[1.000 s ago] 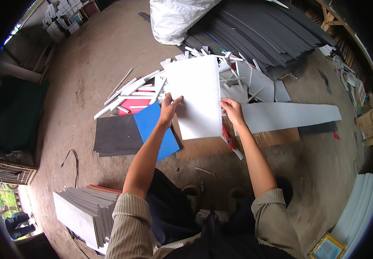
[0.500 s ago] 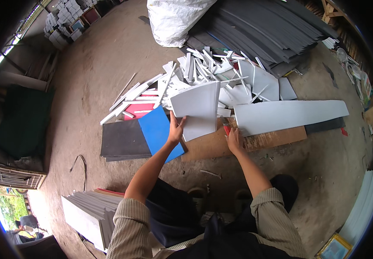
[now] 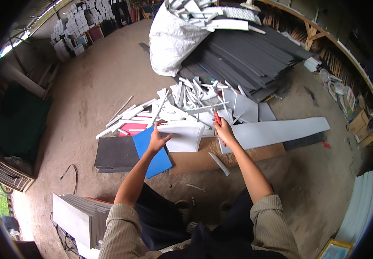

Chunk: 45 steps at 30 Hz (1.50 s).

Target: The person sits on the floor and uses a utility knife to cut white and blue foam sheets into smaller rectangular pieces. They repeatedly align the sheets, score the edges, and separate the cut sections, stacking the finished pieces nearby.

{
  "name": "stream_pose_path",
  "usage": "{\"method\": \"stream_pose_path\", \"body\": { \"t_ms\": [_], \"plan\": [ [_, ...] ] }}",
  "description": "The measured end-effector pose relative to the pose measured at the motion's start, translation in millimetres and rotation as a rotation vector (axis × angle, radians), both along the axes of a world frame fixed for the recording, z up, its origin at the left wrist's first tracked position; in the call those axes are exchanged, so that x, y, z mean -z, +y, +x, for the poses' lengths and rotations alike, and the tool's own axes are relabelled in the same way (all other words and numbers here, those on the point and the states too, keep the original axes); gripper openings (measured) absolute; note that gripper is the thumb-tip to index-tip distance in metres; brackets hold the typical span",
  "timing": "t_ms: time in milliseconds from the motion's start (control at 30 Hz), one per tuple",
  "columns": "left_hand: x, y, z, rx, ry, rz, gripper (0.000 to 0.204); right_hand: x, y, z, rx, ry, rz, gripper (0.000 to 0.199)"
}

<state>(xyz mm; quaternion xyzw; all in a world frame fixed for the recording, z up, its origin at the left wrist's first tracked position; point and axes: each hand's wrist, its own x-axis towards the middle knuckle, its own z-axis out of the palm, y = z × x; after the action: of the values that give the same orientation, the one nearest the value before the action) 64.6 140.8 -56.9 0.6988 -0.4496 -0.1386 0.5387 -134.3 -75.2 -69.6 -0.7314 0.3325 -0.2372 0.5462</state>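
Note:
My right hand (image 3: 224, 131) is closed round a red-handled cutter knife (image 3: 218, 119), its tip pointing away from me. Fingers apart, my left hand (image 3: 157, 140) is at the left edge of a white foam-like sheet (image 3: 182, 137); whether it touches the sheet I cannot tell. Under the sheet lies a long brown board (image 3: 255, 152). A long, tapering white piece (image 3: 281, 130) rests on the board's right part. By my left hand a blue sheet (image 3: 151, 162) overlaps a stack of dark grey sheets (image 3: 116, 152). One narrow white offcut (image 3: 219, 163) lies across the board's near edge.
White scraps (image 3: 180, 101) are heaped beyond the board. Behind them stand a white sack (image 3: 169, 47) full of offcuts and a wide pile of dark sheets (image 3: 247, 58). Light grey panels (image 3: 76, 216) stand at near left, pale panels (image 3: 363, 211) at near right.
The white sheet has gone from raised in my left hand to low over the board, and that hand's fingers have spread. My right hand has lifted the knife. The narrow offcut has appeared.

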Motion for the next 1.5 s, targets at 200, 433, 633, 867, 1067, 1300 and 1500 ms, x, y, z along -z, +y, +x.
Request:
{"method": "stream_pose_path", "body": {
  "t_ms": [200,433,633,867,1067,1300,1500],
  "plan": [
    [-55.6,4.3,-25.3,-0.01,-0.429,0.018,0.068,-44.9,30.8,-21.0,-0.01,0.01,0.205,0.02],
    [-65.1,-15.3,-66.3,-0.052,-1.091,0.23,0.036,-44.9,64.4,-26.1,-0.137,0.055,0.214,0.02],
    [-57.9,-35.9,-75.5,-0.042,-1.07,0.235,0.022,-55.3,77.8,-41.5,-0.095,0.248,-0.406,0.026],
    [-60.8,-55.1,-82.0,-0.125,-1.023,0.296,0.023,-79.8,102.6,-57.2,-0.074,0.375,-0.646,0.036],
    [-58.6,-73.6,-91.0,-0.163,-0.97,0.252,0.018,-73.3,98.4,-55.2,-0.042,0.423,-0.715,0.035],
    [-52.9,-77.6,-88.8,-0.192,-0.972,0.252,0.017,-79.2,103.3,-52.3,-0.062,0.451,-0.672,0.035],
    [-52.7,-77.1,-87.2,-0.154,-0.976,0.185,0.016,-87.2,104.5,-47.3,-0.068,0.445,-0.619,0.033]
  ]
}}
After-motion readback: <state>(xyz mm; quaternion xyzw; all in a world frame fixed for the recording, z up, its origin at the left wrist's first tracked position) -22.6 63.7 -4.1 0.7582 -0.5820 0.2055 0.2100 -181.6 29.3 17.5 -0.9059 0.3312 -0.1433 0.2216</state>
